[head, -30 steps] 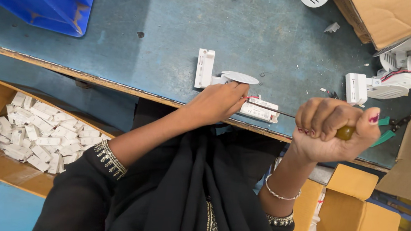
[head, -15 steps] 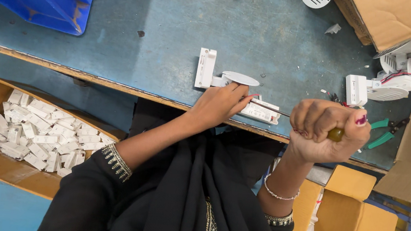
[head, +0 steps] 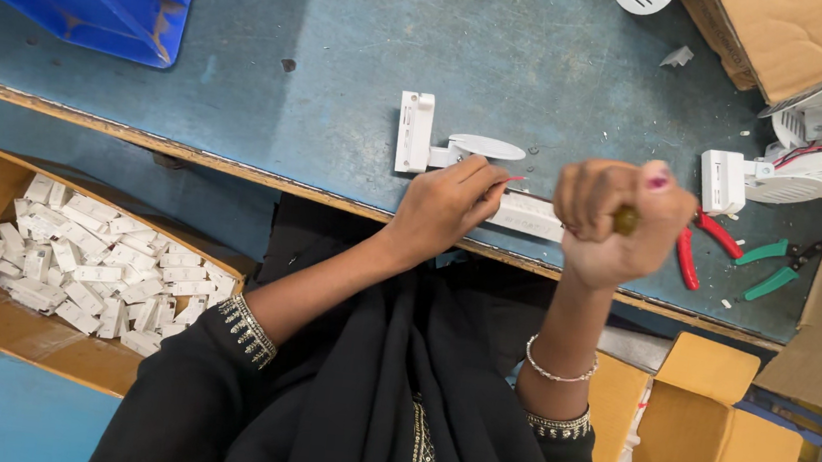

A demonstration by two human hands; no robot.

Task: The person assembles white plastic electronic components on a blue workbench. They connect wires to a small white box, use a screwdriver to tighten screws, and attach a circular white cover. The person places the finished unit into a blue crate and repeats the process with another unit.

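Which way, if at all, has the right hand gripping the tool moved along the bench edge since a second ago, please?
Yes. The right hand has shifted left along the bench edge, away from the green-handled pliers and closer to the left hand.

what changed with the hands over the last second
The right hand, fisted round a yellowish tool handle, drifted a little left, toward the left hand; red-handled pliers now show beside it. The left hand stayed pressed on the white rectangular part at the table edge. Nothing was picked up or let go; the box of white parts is unmoved.
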